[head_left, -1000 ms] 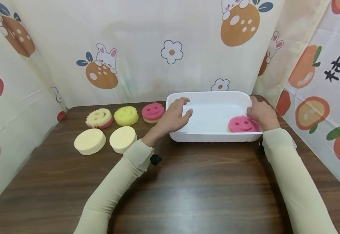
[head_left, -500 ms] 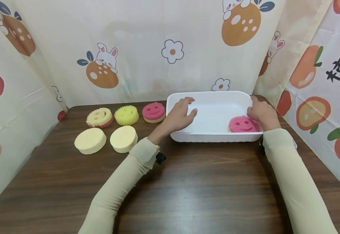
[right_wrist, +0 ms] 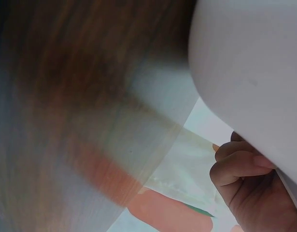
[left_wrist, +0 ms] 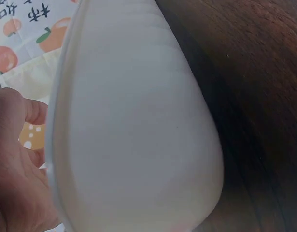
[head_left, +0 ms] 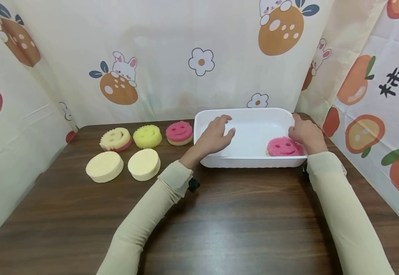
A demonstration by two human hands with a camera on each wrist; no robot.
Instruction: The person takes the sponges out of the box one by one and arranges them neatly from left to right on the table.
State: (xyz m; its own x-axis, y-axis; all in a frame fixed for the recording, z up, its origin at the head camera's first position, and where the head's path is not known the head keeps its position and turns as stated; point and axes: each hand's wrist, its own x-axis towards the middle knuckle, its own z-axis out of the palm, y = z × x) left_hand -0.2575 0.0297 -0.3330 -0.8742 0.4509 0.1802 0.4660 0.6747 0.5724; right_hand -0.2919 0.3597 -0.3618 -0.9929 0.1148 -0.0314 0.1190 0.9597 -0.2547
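Observation:
A white rectangular tray (head_left: 251,162) sits at the back of the table, with a pink smiley-face sponge (head_left: 284,146) in its front right corner. Over the tray's left part hovers my left hand (head_left: 214,135), thumb and fingers spread apart with nothing between them. My right hand (head_left: 307,133) grips the tray's right rim; in the right wrist view its curled fingers (right_wrist: 242,166) lie against the outside of the wall. To the left of the tray stand a pink-topped smiley sponge (head_left: 179,132), a yellow smiley sponge (head_left: 147,136) and a cream-topped smiley sponge (head_left: 115,139).
Two plain cream round sponges (head_left: 104,167) lie in front of the smiley ones on the dark wooden table (head_left: 240,221). A printed curtain (head_left: 165,68) hangs behind the table, and fruit-patterned cloth (head_left: 371,114) closes in the right side.
My left hand has drifted a little to the right over the tray, fingers still parted. The right hand, the tray and the sponges stay where they were.

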